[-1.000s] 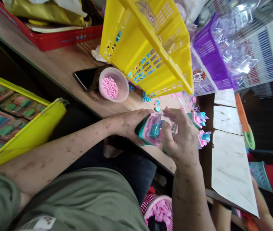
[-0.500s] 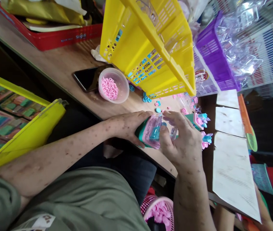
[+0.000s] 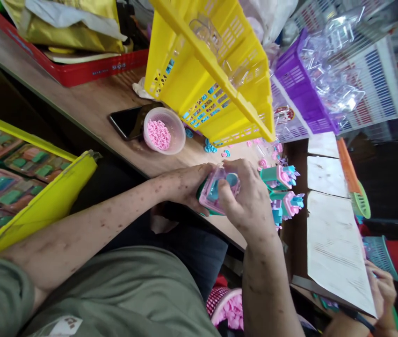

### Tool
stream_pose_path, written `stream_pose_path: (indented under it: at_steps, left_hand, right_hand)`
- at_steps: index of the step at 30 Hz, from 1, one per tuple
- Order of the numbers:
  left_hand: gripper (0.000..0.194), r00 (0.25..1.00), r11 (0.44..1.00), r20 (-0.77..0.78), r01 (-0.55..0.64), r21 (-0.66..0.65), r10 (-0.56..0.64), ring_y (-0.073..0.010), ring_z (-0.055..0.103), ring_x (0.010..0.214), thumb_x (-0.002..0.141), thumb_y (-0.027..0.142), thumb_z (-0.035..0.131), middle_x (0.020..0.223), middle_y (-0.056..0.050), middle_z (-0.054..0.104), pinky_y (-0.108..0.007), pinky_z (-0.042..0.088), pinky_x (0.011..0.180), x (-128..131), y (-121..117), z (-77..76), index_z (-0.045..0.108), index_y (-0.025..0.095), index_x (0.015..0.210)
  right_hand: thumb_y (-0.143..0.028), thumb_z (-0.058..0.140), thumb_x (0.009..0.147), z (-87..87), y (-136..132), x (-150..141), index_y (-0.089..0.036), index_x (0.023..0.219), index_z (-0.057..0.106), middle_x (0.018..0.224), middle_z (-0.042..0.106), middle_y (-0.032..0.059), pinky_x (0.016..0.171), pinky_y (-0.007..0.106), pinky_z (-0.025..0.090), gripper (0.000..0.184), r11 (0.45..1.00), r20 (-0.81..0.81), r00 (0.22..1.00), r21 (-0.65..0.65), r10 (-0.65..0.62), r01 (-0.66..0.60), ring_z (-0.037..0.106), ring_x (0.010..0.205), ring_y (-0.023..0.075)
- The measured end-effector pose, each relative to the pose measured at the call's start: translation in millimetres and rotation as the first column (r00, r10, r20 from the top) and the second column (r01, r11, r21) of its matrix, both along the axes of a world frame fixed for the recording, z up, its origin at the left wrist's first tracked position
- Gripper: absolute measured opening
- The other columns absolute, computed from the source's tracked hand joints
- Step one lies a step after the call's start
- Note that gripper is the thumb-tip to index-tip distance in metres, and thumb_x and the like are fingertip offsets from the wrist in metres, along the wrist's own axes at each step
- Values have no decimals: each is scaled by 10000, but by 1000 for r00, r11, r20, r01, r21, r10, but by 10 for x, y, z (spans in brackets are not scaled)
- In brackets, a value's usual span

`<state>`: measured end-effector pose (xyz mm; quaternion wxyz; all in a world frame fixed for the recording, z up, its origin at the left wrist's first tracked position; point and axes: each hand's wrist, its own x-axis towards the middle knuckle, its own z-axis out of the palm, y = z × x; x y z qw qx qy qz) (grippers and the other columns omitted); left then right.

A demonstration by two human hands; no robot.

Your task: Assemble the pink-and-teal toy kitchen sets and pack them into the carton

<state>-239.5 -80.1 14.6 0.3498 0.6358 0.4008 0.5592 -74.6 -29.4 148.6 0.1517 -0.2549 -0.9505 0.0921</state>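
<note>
1. We hold the pink-and-teal toy over the front edge of the bench, close to our body.
2. Our left hand wraps the toy's teal side, its fingers clamped on that body.
3. Our right hand meets it from the other side – thumb bent over the clear part of the face, fingers along the far edge, clamped on the toy.
4. Just beyond our right hand we see more teal, pink and blue toys, beside white sheets.
5. Near our left hand sits a round tub with small pink pieces, touching a dark phone.
6. Past the tub we have a tilted yellow basket of clear and blue parts – small pink and blue bits lie scattered by its lower edge.
7. Below the bench, a pink basket holds pink pieces.
8. Across from us, another person's hand shows past the sheets.
</note>
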Motion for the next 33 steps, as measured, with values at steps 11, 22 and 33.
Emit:
stream_pose_path:
  at_steps: [11, 22, 33]
  left_hand:
    - [1313, 990, 997, -114, -79, 21, 80, -469, 357, 1713, 652, 609, 1082, 1827, -228, 389, -645, 309, 1418, 11, -53, -55, 411, 212, 1708]
    - [1105, 997, 1000, -81, -10, -17, 8, -420, 473, 1649, 778, 482, 1022, 1750, -202, 501, -571, 372, 1399, 77, -149, 75, 430, 220, 1673]
    - [1166, 978, 986, -173, 88, -141, -113, -445, 412, 1683, 810, 603, 990, 1816, -182, 395, -601, 323, 1427, -11, -126, 214, 346, 256, 1718]
  right_hand:
    - [-547, 681, 1118, -202, 63, 468, -294, 1444, 600, 1550, 680, 146, 1171, 589, 602, 421, 914, -159, 973, -395, -167, 93, 661, 1476, 349]
    - [-656, 455, 1186, -331, 99, 612, -429, 1744, 416, 1843, 420, 27, 1328, 615, 503, 604, 827, -159, 958, -550, -240, 116, 423, 1708, 299]
    - [-689, 778, 976, -420, 117, 641, -375, 1671, 516, 1310, 798, 41, 834, 403, 696, 807, 400, -134, 801, -906, -583, 140, 797, 1089, 289]
